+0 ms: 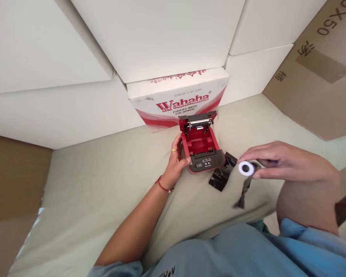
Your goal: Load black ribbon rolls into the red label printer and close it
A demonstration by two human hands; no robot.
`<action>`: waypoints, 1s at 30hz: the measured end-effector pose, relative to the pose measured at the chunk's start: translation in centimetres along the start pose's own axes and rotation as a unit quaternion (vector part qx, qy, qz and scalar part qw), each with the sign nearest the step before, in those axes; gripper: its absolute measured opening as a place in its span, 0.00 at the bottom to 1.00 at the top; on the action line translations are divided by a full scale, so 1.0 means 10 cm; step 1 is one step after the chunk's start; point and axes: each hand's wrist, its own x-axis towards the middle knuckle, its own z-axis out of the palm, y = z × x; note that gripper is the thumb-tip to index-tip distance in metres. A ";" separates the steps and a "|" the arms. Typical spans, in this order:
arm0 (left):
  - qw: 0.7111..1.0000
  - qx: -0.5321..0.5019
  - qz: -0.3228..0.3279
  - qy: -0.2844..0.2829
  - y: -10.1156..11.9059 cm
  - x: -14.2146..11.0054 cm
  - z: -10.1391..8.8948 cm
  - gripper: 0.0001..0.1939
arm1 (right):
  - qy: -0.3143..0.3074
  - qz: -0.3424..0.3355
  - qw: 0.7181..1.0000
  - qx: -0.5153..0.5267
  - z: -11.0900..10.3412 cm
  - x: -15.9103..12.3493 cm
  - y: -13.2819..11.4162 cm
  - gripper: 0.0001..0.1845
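A small red and black label printer (200, 146) stands with its lid raised, showing a bare red bay and a black roller. My left hand (175, 163) grips its left side, thumb at the front corner and fingers along the wall. To the right of the printer, my right hand (265, 159) pinches a small roll of white paper (246, 168) between thumb and fingers, its round end with a dark core turned toward me. A dark crumpled strip (241, 194) hangs below the roll. Between printer and right hand lies a shiny black wrapper (223, 173) on the cloth.
A white and red Wahaha water carton (178, 100) stands right behind the printer, against stacked white boxes (161, 34). Brown cardboard boxes stand at the right (314, 77) and left (17, 181). Pale green cloth (103, 184) covers the surface.
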 end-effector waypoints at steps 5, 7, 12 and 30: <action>1.000 -0.011 0.000 -0.018 0.04 0.00 0.02 0.55 | 0.003 -0.031 0.996 -0.084 0.43 0.86 -0.22 0.20; 1.000 -0.009 0.005 -0.015 0.05 0.01 0.03 0.55 | 0.038 0.016 0.980 -0.194 0.64 1.11 -0.27 0.21; 1.000 0.001 0.009 -0.015 0.04 0.02 0.03 0.54 | 0.017 0.089 0.942 -0.322 0.86 1.42 -0.39 0.21; 1.000 0.003 0.015 -0.018 0.08 0.02 0.03 0.53 | 0.069 -0.069 0.984 -0.152 0.88 1.01 -0.20 0.20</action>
